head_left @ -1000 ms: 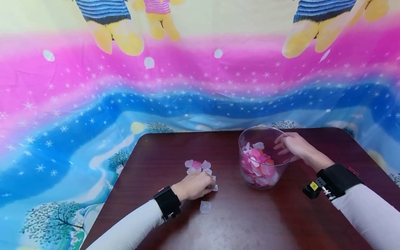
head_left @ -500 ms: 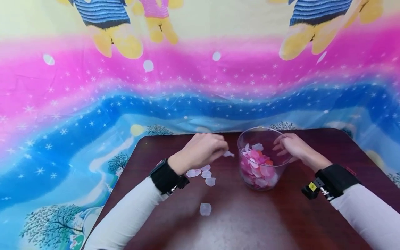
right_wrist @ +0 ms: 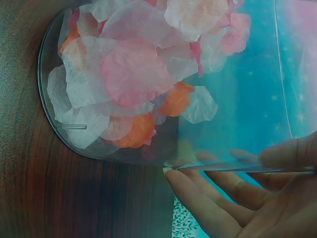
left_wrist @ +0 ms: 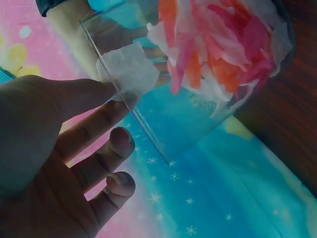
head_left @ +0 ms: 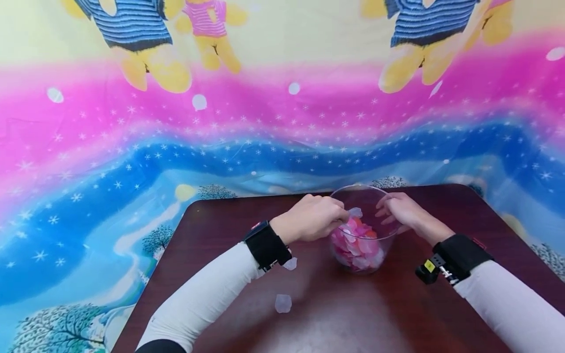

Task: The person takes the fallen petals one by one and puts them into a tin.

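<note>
A clear plastic cup [head_left: 353, 188] stands on the dark wooden table [head_left: 353, 314], part filled with pink, white and orange petals [head_left: 355, 242]. My left hand [head_left: 346, 215] pinches one white petal [head_left: 355, 212] between thumb and forefinger just over the cup's near rim. In the left wrist view the white petal [left_wrist: 130, 69] touches the clear wall [left_wrist: 188, 124]. My right hand [head_left: 388, 212] grips the cup's right side. In the right wrist view its thumb and fingers [right_wrist: 213, 198] lie on either side of the clear cup wall [right_wrist: 237, 124], beside the petals [right_wrist: 133, 74].
Two loose pale petals lie on the table left of the cup, one [head_left: 290, 264] by my left wrist and one [head_left: 283, 303] nearer the front. A bright printed cloth [head_left: 176, 147] hangs behind the table and drapes past its left edge.
My left hand has risen from the loose petals on the table and moved right to the cup's rim with a white petal. The right hand has kept its hold.
</note>
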`<state>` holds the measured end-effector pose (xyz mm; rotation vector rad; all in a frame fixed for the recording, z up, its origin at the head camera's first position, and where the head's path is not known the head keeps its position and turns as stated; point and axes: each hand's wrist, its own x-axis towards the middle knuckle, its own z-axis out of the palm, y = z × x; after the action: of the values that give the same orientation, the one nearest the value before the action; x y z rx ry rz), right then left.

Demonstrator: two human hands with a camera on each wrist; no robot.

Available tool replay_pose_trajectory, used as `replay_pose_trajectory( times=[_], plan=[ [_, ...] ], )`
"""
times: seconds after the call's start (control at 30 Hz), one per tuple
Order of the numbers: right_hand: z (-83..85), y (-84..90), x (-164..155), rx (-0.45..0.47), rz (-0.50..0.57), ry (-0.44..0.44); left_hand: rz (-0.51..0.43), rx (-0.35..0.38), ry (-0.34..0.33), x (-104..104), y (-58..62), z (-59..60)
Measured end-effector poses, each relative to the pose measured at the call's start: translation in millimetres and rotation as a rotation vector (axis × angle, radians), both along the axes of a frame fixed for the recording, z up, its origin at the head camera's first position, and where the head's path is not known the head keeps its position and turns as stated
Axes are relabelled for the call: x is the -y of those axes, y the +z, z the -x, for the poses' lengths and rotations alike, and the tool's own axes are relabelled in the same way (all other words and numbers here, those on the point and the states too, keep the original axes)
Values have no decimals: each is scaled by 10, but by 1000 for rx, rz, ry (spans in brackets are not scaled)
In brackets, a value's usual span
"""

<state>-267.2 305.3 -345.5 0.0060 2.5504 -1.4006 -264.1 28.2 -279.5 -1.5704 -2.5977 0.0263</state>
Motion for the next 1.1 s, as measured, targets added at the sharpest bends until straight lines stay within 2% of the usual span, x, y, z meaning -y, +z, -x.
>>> replay_pose_trajectory(
  times=[0.23,0.37,0.5,0.63,0.77,0.83,0.9,0.97,1.03,1.1],
  plan=[
    [13,54,13,-5,-21,16,-63,-42,39,360,57,-68],
    [3,62,-19,3,-4,21,-66,-19,48,656,-19,-107],
    [-16,69,-55,0,-14,20,-5,92,81,921,-272,-209],
    [-18,75,-70,-10,-26,25,48,189,118,1110,-651,-357],
    [-6,58,-55,-5,-29,29,85,237,129,1226,-1047,-499],
    [-1,45,-40,2,-25,30,77,261,125,1260,-1192,-556],
    [5,29,-22,7,-17,31,65,268,120,1284,-1280,-596],
    [9,14,-1,8,-12,33,53,275,111,1299,-1314,-617],
    [11,7,17,9,-2,30,46,258,98,1299,-1296,-611],
    [12,9,28,9,-6,30,27,235,79,1274,-1218,-575]
  ],
)
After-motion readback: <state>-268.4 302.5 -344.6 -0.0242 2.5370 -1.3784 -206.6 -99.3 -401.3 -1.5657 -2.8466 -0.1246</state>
